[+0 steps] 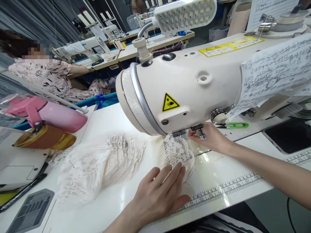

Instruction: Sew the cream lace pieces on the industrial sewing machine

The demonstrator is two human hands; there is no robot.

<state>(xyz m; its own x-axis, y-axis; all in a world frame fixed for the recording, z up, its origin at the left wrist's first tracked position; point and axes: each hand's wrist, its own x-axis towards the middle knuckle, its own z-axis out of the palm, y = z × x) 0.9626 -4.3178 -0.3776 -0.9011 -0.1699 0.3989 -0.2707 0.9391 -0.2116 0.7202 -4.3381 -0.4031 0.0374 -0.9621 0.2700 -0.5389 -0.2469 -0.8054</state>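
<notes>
White lace trim (pixel 173 147) lies under the needle end of a cream sewing machine (pixel 189 77). My left hand (pixel 162 191) rests palm down at the near edge of the lace, its fingers stretched out and pressing lightly on it. Beside the needle area, on the right, is my right hand (pixel 213 137). Its thumb shows, but the machine's fittings cover the other fingertips, so their grip is hidden. A gathered length of lace with dark threads (pixel 121 149) trails left across the white table to a crumpled lace pile (pixel 82 174).
Green-handled thread snips (pixel 236 125) and a dark phone (pixel 289 134) lie right. A ruler strip (pixel 218 191) runs along the table's front edge. At left are a pink bottle (pixel 60 113) and a brown-yellow cup (pixel 46 139). Another person (pixel 46 76) sits beyond.
</notes>
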